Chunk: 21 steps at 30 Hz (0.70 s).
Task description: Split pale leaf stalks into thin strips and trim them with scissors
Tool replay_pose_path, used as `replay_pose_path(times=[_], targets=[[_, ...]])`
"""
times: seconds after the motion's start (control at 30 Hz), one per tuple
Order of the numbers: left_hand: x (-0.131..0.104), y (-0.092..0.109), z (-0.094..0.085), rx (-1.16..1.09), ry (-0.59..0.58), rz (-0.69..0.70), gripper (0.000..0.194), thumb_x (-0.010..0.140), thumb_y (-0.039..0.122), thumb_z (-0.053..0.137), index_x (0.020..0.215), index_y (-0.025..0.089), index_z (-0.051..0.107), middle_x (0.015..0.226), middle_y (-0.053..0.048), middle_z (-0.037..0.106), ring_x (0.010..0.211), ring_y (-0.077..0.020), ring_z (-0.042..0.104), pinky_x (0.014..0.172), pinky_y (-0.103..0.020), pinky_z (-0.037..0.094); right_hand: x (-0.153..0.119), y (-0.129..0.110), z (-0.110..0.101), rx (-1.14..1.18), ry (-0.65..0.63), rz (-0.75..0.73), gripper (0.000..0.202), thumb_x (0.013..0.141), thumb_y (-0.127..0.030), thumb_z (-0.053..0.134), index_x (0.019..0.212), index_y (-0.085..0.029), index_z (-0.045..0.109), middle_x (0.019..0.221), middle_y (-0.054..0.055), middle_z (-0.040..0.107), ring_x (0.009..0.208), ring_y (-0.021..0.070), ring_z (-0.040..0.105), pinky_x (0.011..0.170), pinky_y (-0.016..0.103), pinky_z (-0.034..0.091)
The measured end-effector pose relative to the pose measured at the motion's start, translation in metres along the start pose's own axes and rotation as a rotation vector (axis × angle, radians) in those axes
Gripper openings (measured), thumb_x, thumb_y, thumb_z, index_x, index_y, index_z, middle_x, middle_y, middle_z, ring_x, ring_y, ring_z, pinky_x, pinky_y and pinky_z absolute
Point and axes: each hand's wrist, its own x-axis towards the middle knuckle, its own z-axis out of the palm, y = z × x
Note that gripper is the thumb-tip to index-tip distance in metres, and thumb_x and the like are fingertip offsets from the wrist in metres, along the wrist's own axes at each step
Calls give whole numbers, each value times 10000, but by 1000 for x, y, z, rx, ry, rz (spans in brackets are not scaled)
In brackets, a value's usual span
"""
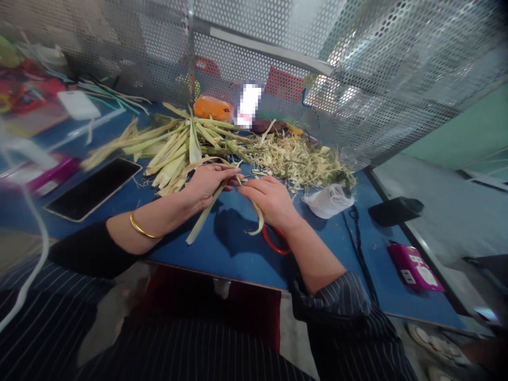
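Both hands meet over the blue table, pinching pale green leaf strips. My left hand (212, 182), with a gold bangle at the wrist, is closed on a long leaf strip (204, 218) that hangs down toward the table's front. My right hand (270, 198) is closed close beside it, and a curled strip end (259, 219) shows below its fingers. Exactly how the strips meet between the fingertips is too small to tell. A red loop handle (275, 242) lies partly hidden under my right wrist. Behind my hands is a bundle of long pale leaves (172, 151).
A heap of shredded leaf scraps (301, 159) lies behind my right hand. Nearby are a white thread bundle (329, 201), a black cord (357, 238) and a purple packet (415, 267). A phone (95, 188) lies at left. A perforated metal screen (254, 47) stands behind the table.
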Motion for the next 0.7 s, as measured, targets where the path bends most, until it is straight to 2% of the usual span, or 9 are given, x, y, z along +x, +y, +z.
replay_pose_path(times=[0.1, 0.17, 0.27, 0.33, 0.4, 0.47, 0.53, 0.6, 0.7], targets=[[2, 7, -3, -93, 40, -73, 87, 779, 210, 702, 796, 128, 722, 833, -48, 724, 634, -84, 640, 492, -162, 446, -1, 6, -1, 187, -39, 196, 419, 902, -121, 415, 1300, -217, 503, 1010, 54, 716, 868, 170, 649, 793, 315, 467], [2, 11, -4, -130, 29, -113, 131, 807, 253, 679, 826, 134, 730, 882, -53, 732, 676, -94, 659, 516, -168, 475, -2, 10, -1, 346, 79, 399, 491, 882, -110, 403, 1357, -233, 440, 967, 31, 711, 791, 154, 653, 768, 308, 487], [-2, 13, -2, -98, -35, -139, 176, 806, 292, 685, 839, 126, 735, 903, -65, 736, 666, -87, 656, 527, -168, 490, -1, 13, 0, 594, 302, 708, 304, 886, -224, 474, 1156, -212, 613, 867, 19, 689, 698, 133, 637, 722, 291, 497], [-7, 11, 1, -32, -89, -121, 150, 775, 263, 714, 812, 118, 728, 848, -61, 732, 617, -79, 640, 507, -168, 480, 2, 11, 2, 837, 287, 884, 244, 865, -375, 554, 902, -186, 703, 754, 18, 663, 649, 119, 607, 662, 267, 484], [-12, 9, 4, 62, -161, -96, 163, 742, 265, 743, 777, 108, 718, 785, -62, 722, 581, -85, 626, 496, -178, 477, 4, 6, 5, 1144, 186, 1019, 345, 809, -498, 612, 761, -171, 710, 670, 10, 632, 569, 91, 548, 566, 236, 446], [-17, 6, 6, 174, -265, -99, 224, 717, 313, 766, 754, 99, 712, 768, -77, 720, 573, -99, 626, 493, -192, 480, 6, 2, 9, 1413, 143, 1111, 348, 728, -510, 698, 760, -164, 712, 622, -12, 605, 507, 63, 494, 500, 212, 406], [-19, 2, 7, 270, -349, -120, 280, 694, 361, 782, 760, 97, 716, 799, -98, 729, 586, -111, 636, 491, -194, 478, 6, 0, 11, 1572, 176, 1190, 319, 622, -430, 797, 775, -162, 713, 560, -44, 560, 481, 50, 468, 480, 194, 396], [-19, 0, 7, 328, -361, -146, 316, 677, 389, 790, 770, 95, 722, 826, -119, 736, 596, -118, 645, 486, -191, 472, 6, 1, 13, 1621, 258, 1249, 317, 556, -364, 836, 769, -165, 712, 530, -63, 529, 472, 43, 460, 470, 181, 388], [-17, -3, 6, 343, -290, -188, 338, 658, 397, 798, 791, 94, 728, 848, -138, 740, 597, -126, 651, 473, -191, 463, 4, 5, 13, 1505, 428, 1215, 255, 597, -370, 807, 715, -170, 701, 561, -49, 557, 487, 45, 483, 447, 177, 343]])
